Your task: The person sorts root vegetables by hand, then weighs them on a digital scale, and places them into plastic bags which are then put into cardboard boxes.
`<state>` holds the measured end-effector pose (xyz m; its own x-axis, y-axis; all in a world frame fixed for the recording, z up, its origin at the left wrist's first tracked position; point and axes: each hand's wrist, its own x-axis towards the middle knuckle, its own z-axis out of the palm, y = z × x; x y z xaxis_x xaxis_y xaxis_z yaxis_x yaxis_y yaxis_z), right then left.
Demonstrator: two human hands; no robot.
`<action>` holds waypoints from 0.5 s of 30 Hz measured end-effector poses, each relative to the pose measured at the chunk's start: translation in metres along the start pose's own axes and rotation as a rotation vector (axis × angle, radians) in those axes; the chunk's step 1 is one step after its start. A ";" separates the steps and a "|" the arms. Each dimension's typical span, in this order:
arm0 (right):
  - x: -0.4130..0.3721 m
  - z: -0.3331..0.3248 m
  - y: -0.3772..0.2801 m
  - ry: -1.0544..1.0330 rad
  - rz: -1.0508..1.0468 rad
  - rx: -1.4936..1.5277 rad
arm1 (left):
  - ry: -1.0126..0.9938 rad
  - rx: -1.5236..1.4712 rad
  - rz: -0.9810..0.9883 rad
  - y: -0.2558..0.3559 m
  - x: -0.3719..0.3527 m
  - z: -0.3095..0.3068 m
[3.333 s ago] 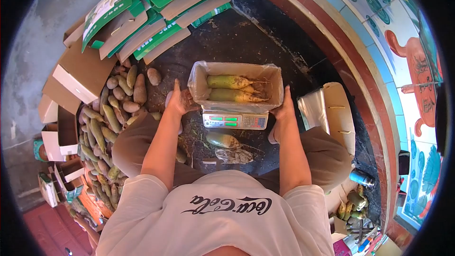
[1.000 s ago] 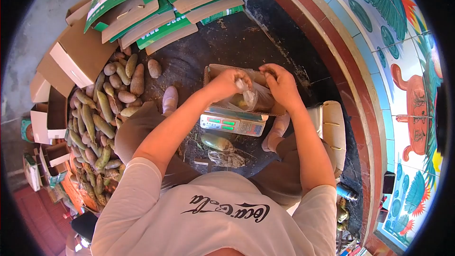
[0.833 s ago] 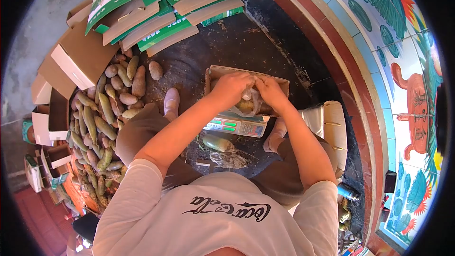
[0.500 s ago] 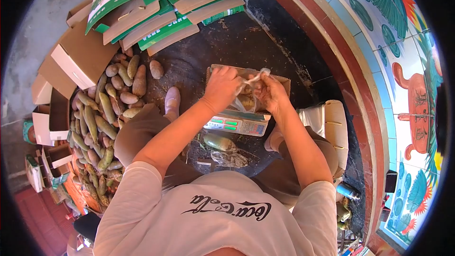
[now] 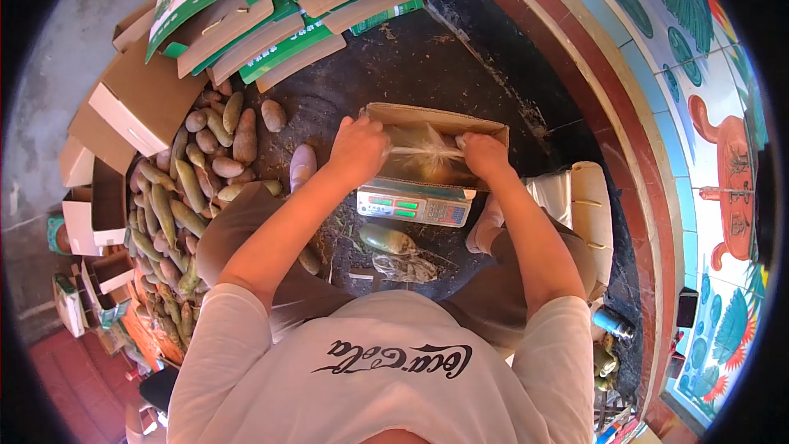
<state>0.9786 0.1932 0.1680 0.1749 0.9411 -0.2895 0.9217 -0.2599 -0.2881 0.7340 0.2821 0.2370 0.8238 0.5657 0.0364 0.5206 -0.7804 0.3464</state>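
Observation:
A clear plastic bag (image 5: 421, 150) is stretched sideways between my two hands, its middle gathered like a knot. My left hand (image 5: 360, 150) is closed on the bag's left end, at the left wall of an open cardboard box (image 5: 444, 115). On the other side, my right hand (image 5: 485, 154) pinches the right end near the box's right wall. Something yellowish shows blurred through the plastic inside the box. Under the box's near side is a digital scale (image 5: 411, 208) with lit green displays. A green-and-white radish (image 5: 386, 240) lies on the floor in front of it.
A large pile of green and reddish radishes (image 5: 185, 189) covers the floor at left. Flattened green cartons (image 5: 288, 53) are stacked at the top left, near open brown boxes (image 5: 148, 99). Crumpled plastic (image 5: 404, 267) lies by the radish. A blue bottle (image 5: 612, 322) is at right.
My hands have moved apart, from close together over the box to its two sides. The bag, bunched upright before, is now pulled taut between them and lower.

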 end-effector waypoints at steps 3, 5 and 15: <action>-0.009 -0.042 -0.017 -0.061 0.024 0.513 | 0.045 -0.883 -0.250 0.013 0.023 0.010; -0.025 -0.058 -0.027 -0.139 -0.086 0.927 | -0.172 -1.707 -0.576 0.026 0.041 0.012; -0.036 -0.056 -0.042 0.099 -0.192 0.920 | 0.076 -0.587 -0.002 0.036 0.057 0.081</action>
<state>0.9531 0.1819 0.2415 0.1165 0.9886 -0.0955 0.3103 -0.1276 -0.9421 0.8178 0.2642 0.1759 0.7931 0.6016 0.0948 0.2929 -0.5132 0.8067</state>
